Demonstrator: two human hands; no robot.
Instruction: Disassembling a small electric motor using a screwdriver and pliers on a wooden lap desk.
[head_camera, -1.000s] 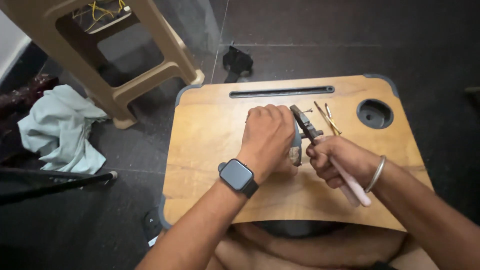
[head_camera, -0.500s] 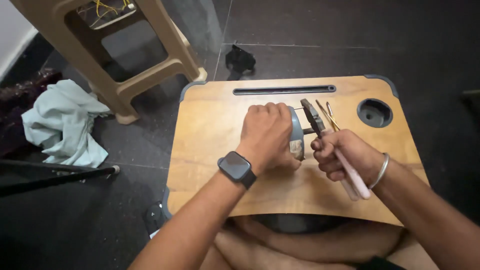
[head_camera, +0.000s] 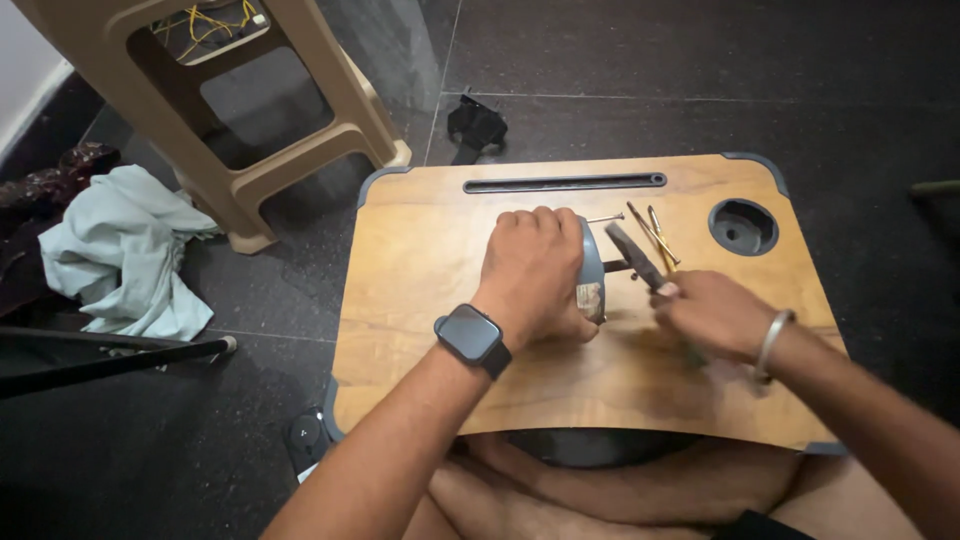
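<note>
Far to the left of both hands, a pale green cloth (head_camera: 125, 255) lies crumpled on the dark floor. Next to it stands a tan plastic stool (head_camera: 255, 110) with yellow wires on its shelf.

The hands work on a wooden lap table (head_camera: 420, 300) with grey corners. The left hand (head_camera: 535, 270) has a dark watch (head_camera: 470, 337) on its wrist. This hand is curled tight over a round grey thing (head_camera: 590, 270) and presses it down on the table. Only the right edge of the grey thing shows past the fingers.

Just right of that, the right hand (head_camera: 710, 312) is closed around the handles of dark pliers (head_camera: 635, 258). The hand looks blurry. The pliers' tip points up and left, right next to the grey thing, but I cannot tell if it touches. A silver bangle (head_camera: 772, 342) sits on the right wrist.

Above the right hand lie a few thin gold pins (head_camera: 655, 232). Past both hands runs a long dark slot (head_camera: 565, 184). A round cup hole (head_camera: 743, 226) sits up and right of the right hand.
</note>
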